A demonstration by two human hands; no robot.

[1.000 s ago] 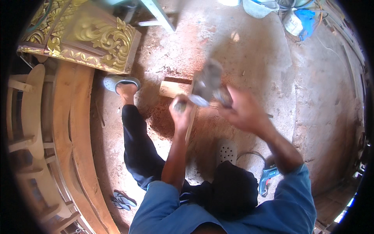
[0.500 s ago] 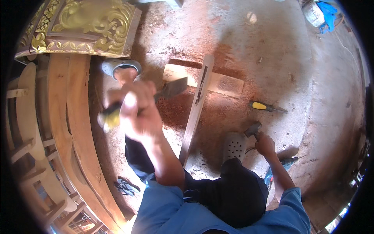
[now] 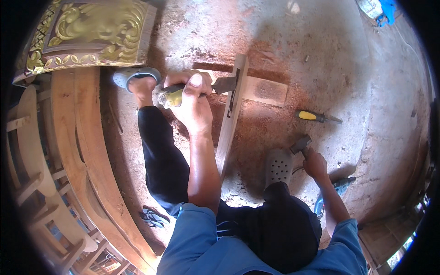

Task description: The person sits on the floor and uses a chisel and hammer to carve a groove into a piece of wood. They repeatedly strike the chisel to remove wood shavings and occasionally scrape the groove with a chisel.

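My left hand (image 3: 193,103) is wrapped round a chisel with a yellow and black handle (image 3: 173,97). Its wide blade (image 3: 223,85) points right, at the slot in a long narrow wooden piece (image 3: 225,141); whether it touches cannot be told. That piece lies lengthwise away from me over a short board (image 3: 266,92). My right hand (image 3: 315,163) grips a hammer (image 3: 300,145) low on my right, beside my right sandal (image 3: 278,167). A second yellow-handled chisel (image 3: 308,115) lies on the floor right of the boards.
A gold-carved wooden panel (image 3: 98,25) stands at upper left, above long planks (image 3: 80,137) and cut wooden parts (image 3: 32,151). Flip-flops (image 3: 153,216) lie by my left leg, a power drill (image 3: 341,185) beside my right arm. A bucket with blue plastic (image 3: 373,10) is at upper right.
My left hand now holds a wide chisel and has swung to the wooden piece. My right hand moved down-right with the hammer. The narrower chisel now lies on the floor.
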